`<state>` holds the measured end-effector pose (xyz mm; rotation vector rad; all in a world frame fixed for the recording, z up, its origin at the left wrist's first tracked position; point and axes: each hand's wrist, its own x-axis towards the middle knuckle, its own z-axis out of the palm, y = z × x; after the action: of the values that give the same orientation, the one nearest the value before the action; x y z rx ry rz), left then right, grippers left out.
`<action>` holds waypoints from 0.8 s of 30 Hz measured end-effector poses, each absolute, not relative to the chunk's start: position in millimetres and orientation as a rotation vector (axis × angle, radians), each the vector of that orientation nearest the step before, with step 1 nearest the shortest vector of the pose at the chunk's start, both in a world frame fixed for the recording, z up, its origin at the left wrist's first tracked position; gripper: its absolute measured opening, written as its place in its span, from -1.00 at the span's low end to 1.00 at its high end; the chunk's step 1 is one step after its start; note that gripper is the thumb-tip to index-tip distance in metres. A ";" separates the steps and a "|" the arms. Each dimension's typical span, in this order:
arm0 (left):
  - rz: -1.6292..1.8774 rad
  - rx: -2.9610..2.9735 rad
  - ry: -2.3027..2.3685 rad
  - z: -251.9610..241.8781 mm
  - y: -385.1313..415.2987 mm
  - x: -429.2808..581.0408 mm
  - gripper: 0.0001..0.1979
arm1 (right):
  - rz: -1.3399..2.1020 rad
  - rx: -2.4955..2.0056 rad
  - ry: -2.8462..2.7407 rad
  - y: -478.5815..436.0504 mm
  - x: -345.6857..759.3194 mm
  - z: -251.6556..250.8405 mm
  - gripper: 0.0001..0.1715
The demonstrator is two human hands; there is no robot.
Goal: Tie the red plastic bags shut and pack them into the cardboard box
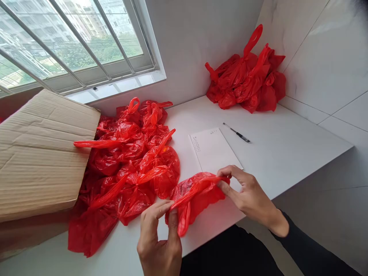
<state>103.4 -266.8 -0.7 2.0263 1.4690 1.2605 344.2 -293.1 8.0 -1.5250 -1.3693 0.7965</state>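
Both hands are pinching one red plastic bag [195,195] at the near edge of the white bench [276,153]. The left hand [159,239] is gripping its lower left end between thumb and fingers, while the right hand [247,193] is nipping its upper right end, so the bag's long axis is running from lower left up to the right. A heap of red bags [129,165] is spilling from a cardboard box [40,153] just to the left. A sheet of paper [214,151] is lying just behind the bag and a pen [237,133] beyond that. Another bag pile [247,80] is sitting in the far corner. Bare bench is lying open to the right.
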 end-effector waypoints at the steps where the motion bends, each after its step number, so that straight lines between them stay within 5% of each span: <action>1: 1.271 1.909 1.528 0.1 -267.5 98.3 -0.92 | 0.811 -1.556 -1.281 -295.3 348.7 6.8 -0.86; 7: 1.180 1.893 1.478 16.0 -271.1 106.1 -0.65 | 0.973 -1.453 -1.213 -304.9 352.8 9.0 -0.80; 9: 1.167 2.039 1.416 24.5 -269.6 114.9 -0.72 | 0.979 -1.424 -1.270 -305.3 349.0 14.0 -0.73; 12: 1.202 2.017 1.496 36.4 -267.5 117.4 -0.95 | 0.937 -1.433 -1.246 -306.4 350.2 19.1 -0.88; 15: 1.359 1.822 1.736 42.8 -269.7 114.3 -0.92 | 0.921 -1.418 -1.128 -309.5 358.2 18.3 -0.90; 19: 1.368 2.138 1.411 39.2 -274.6 120.2 -0.76 | 1.053 -1.337 -1.124 -313.7 360.1 17.2 -0.85; 24: 1.285 2.309 1.318 37.1 -271.0 120.7 -0.84 | 1.044 -1.310 -1.113 -314.8 353.8 24.0 -0.85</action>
<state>120.7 -271.0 37.1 2.3087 1.3184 1.2849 353.8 -314.8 24.0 -1.3097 -1.1125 1.0444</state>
